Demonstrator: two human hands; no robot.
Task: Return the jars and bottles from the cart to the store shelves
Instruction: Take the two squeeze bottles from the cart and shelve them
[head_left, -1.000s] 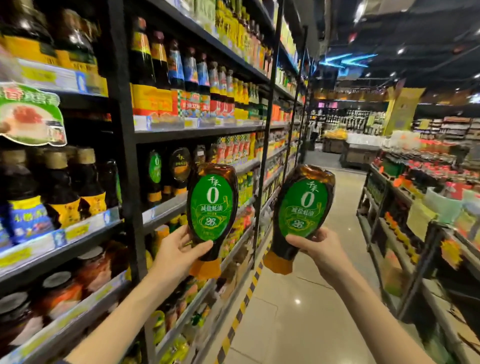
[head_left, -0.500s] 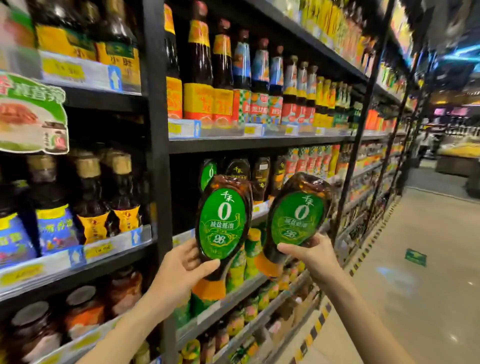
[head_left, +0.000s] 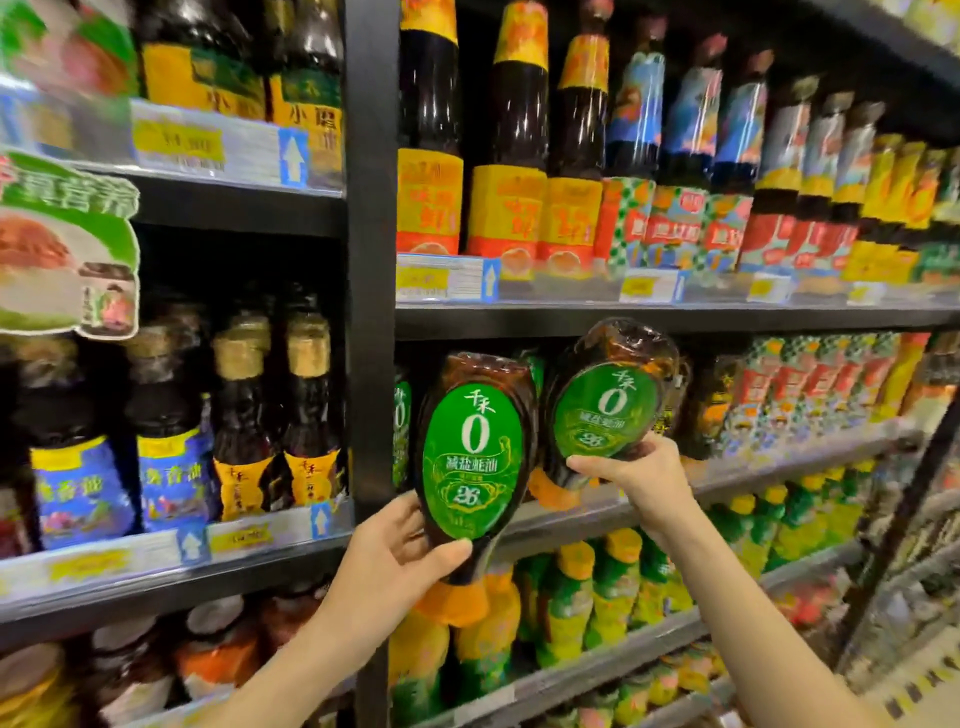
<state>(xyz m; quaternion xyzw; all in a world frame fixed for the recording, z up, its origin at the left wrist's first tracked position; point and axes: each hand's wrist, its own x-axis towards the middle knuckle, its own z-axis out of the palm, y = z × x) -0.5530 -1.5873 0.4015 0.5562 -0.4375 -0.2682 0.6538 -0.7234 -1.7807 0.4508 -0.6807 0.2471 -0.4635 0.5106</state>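
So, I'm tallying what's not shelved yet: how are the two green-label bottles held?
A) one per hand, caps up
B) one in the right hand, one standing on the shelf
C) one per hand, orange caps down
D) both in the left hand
C: the left hand grips the nearer bottle, the right hand the farther bottle, each with its orange cap pointing down.

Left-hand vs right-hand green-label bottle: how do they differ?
The left-hand bottle stands near upright; the right-hand bottle leans right. The left-hand bottle sits lower in the left hand; the right-hand bottle sits higher in the right hand, top near the shelf above. Shared: green oval labels, dark contents, orange caps down.
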